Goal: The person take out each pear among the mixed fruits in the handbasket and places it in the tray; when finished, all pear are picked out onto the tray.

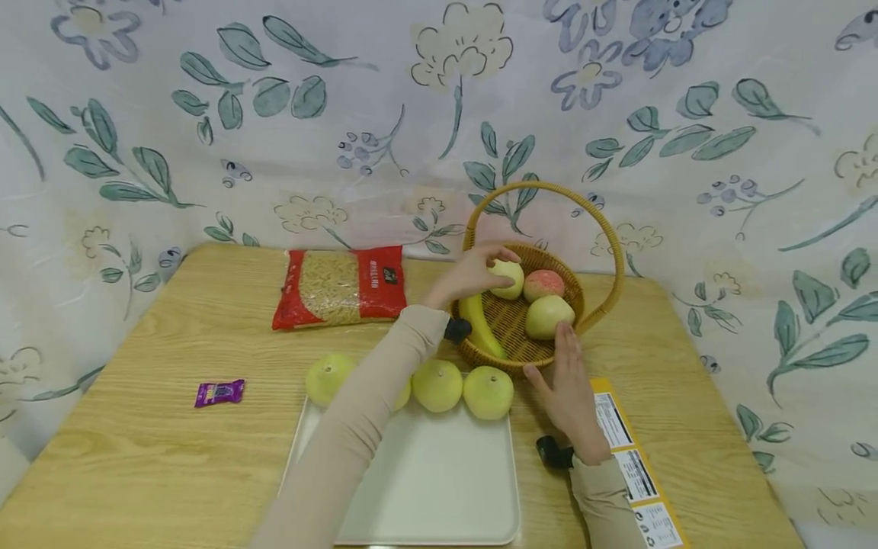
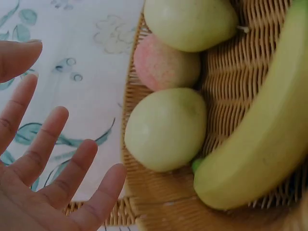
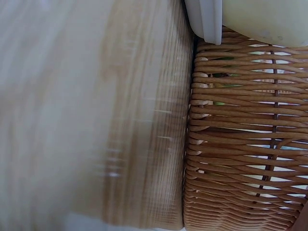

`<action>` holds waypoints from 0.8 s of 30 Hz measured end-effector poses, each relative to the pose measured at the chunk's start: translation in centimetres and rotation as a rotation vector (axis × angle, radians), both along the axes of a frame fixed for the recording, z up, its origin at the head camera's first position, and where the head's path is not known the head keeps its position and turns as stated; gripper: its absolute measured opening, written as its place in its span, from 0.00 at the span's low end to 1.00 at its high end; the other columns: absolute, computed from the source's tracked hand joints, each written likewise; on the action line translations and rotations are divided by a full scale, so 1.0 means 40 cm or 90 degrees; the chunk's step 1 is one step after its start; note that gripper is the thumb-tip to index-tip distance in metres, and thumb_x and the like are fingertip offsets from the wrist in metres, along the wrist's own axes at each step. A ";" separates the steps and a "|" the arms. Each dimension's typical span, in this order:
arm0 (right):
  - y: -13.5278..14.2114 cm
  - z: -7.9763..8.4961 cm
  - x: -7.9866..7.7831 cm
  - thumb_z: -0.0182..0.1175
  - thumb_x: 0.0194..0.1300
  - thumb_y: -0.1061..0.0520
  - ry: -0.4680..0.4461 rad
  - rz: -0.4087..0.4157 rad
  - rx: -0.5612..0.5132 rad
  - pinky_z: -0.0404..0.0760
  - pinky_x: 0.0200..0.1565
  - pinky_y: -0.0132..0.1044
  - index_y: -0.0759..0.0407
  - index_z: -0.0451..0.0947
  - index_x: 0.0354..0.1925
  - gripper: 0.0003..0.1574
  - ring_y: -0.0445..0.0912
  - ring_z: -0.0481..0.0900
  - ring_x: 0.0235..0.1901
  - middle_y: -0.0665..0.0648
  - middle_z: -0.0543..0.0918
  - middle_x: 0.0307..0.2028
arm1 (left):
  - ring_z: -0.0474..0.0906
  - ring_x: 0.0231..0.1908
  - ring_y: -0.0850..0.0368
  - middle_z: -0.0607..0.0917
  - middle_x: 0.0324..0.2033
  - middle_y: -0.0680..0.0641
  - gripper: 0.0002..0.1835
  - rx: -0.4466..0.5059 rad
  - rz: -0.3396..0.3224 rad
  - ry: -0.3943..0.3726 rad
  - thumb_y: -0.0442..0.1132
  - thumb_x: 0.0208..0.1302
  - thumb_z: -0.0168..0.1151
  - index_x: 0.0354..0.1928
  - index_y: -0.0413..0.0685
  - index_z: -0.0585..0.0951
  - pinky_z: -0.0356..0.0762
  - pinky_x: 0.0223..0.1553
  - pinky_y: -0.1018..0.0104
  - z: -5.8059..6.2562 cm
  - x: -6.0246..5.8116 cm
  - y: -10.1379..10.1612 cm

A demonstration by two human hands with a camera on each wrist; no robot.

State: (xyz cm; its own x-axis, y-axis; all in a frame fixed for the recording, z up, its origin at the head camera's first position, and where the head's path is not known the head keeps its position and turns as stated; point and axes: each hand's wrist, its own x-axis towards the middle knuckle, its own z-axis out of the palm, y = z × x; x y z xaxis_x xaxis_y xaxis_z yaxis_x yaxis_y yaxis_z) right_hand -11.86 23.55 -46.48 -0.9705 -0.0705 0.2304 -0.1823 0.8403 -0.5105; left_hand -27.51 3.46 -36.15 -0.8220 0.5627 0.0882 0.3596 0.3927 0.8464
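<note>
"One floral cloth [image 1: 384, 76] at the back, one wooden table [image 1: 158, 457] before it. Next in size?"

"Wicker basket [image 1: 511, 328], standing at the back right of the table, handle [image 1: 616, 252] raised. Both hands are at it."

"And in front?"

"White tray [image 1: 439, 480], nearer the person, partly hidden by the left sleeve [image 1: 363, 415]."

"Other goods?"

"Red pasta bag [image 1: 329, 286], lying left of the basket. Yellow-and-white box [image 1: 638, 465], partly covered by the right sleeve [image 1: 604, 496]."

"Condition of the hands?"

"Left hand [image 1: 473, 274]: over the basket's left side, fingers spread, thumb apart, nothing gripped. Right hand [image 1: 571, 396]: fingers extended at the near right rim, gripping nothing. Whether they touch the rim or the fruit behind it, I cannot tell."

"Fruit, relative to the hands?"

"Banana [image 1: 483, 328]: in the basket, along its left side, nearer the person than the left hand. Pear [image 1: 550, 317]: just beside the right fingertips. Pale green fruit [image 1: 507, 278]: at the back, near the left fingertips. Pink peach [image 1: 544, 285]: between those two. Four round green fruits [image 1: 488, 393]: rowed at the tray's far edge, one mostly hidden."

"Smallest item?"

"Purple wrapped packet [image 1: 219, 393], left of the tray, well apart from both hands."
</note>
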 end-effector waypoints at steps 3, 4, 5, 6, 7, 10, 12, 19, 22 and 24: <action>-0.001 0.002 -0.002 0.50 0.72 0.40 0.008 0.002 -0.004 0.46 0.72 0.60 0.60 0.29 0.76 0.55 0.62 0.37 0.76 0.66 0.38 0.77 | 0.69 0.63 0.50 0.77 0.60 0.47 0.20 0.021 -0.012 0.014 0.38 0.62 0.64 0.57 0.45 0.78 0.66 0.67 0.54 -0.005 -0.019 0.034; -0.001 0.002 -0.003 0.50 0.72 0.40 0.010 -0.002 -0.005 0.46 0.72 0.60 0.59 0.29 0.77 0.55 0.61 0.37 0.76 0.66 0.38 0.77 | 0.69 0.63 0.50 0.77 0.60 0.46 0.21 0.034 -0.017 0.019 0.37 0.62 0.64 0.57 0.43 0.78 0.66 0.67 0.55 -0.009 -0.026 0.047; -0.001 0.001 -0.003 0.50 0.72 0.40 0.015 -0.005 -0.004 0.46 0.72 0.60 0.59 0.29 0.77 0.54 0.61 0.38 0.76 0.66 0.39 0.77 | 0.69 0.63 0.50 0.78 0.60 0.45 0.21 0.046 -0.022 0.025 0.37 0.62 0.65 0.57 0.41 0.78 0.66 0.67 0.55 -0.014 -0.033 0.059; -0.001 0.001 -0.003 0.50 0.72 0.40 0.017 -0.007 -0.003 0.46 0.72 0.60 0.59 0.30 0.77 0.55 0.61 0.38 0.76 0.66 0.39 0.77 | 0.69 0.63 0.51 0.78 0.60 0.45 0.22 0.054 -0.021 0.032 0.37 0.61 0.65 0.58 0.40 0.78 0.66 0.66 0.55 -0.021 -0.039 0.071; -0.002 -0.001 -0.002 0.51 0.72 0.41 0.020 -0.008 -0.002 0.47 0.72 0.60 0.60 0.30 0.77 0.55 0.62 0.38 0.76 0.66 0.39 0.77 | 0.70 0.63 0.51 0.78 0.60 0.45 0.22 0.057 -0.015 0.032 0.36 0.61 0.65 0.58 0.41 0.78 0.67 0.66 0.56 -0.028 -0.043 0.081; -0.006 -0.006 0.000 0.51 0.72 0.40 0.019 -0.005 0.002 0.48 0.71 0.61 0.61 0.31 0.76 0.55 0.63 0.40 0.75 0.67 0.40 0.76 | 0.69 0.64 0.51 0.77 0.61 0.46 0.21 0.029 0.021 0.038 0.36 0.60 0.66 0.57 0.44 0.80 0.67 0.66 0.58 -0.049 -0.050 0.101; -0.007 -0.007 0.001 0.51 0.72 0.40 0.014 -0.003 0.002 0.48 0.71 0.62 0.61 0.31 0.76 0.55 0.63 0.39 0.75 0.67 0.40 0.76 | 0.68 0.66 0.52 0.76 0.62 0.47 0.20 -0.008 0.047 0.051 0.37 0.60 0.66 0.55 0.47 0.81 0.65 0.67 0.60 -0.059 -0.053 0.113; -0.004 -0.005 0.001 0.52 0.71 0.41 0.019 -0.010 -0.001 0.47 0.72 0.60 0.61 0.31 0.76 0.55 0.63 0.39 0.75 0.67 0.39 0.76 | 0.67 0.66 0.53 0.76 0.62 0.50 0.17 -0.059 0.089 0.111 0.41 0.60 0.68 0.52 0.50 0.83 0.63 0.69 0.59 -0.067 -0.066 0.133; -0.005 -0.007 -0.002 0.52 0.71 0.42 0.024 -0.009 0.000 0.47 0.72 0.60 0.61 0.31 0.76 0.55 0.63 0.39 0.75 0.67 0.40 0.76 | 0.66 0.66 0.52 0.76 0.63 0.51 0.16 -0.067 0.102 0.120 0.43 0.59 0.68 0.50 0.54 0.84 0.62 0.69 0.57 -0.065 -0.074 0.136; -0.007 -0.008 -0.002 0.52 0.71 0.41 0.022 -0.008 0.002 0.47 0.72 0.60 0.61 0.31 0.76 0.55 0.63 0.40 0.75 0.67 0.40 0.76 | 0.66 0.66 0.52 0.75 0.64 0.52 0.15 -0.088 0.105 0.125 0.45 0.59 0.68 0.49 0.57 0.84 0.61 0.69 0.56 -0.059 -0.081 0.139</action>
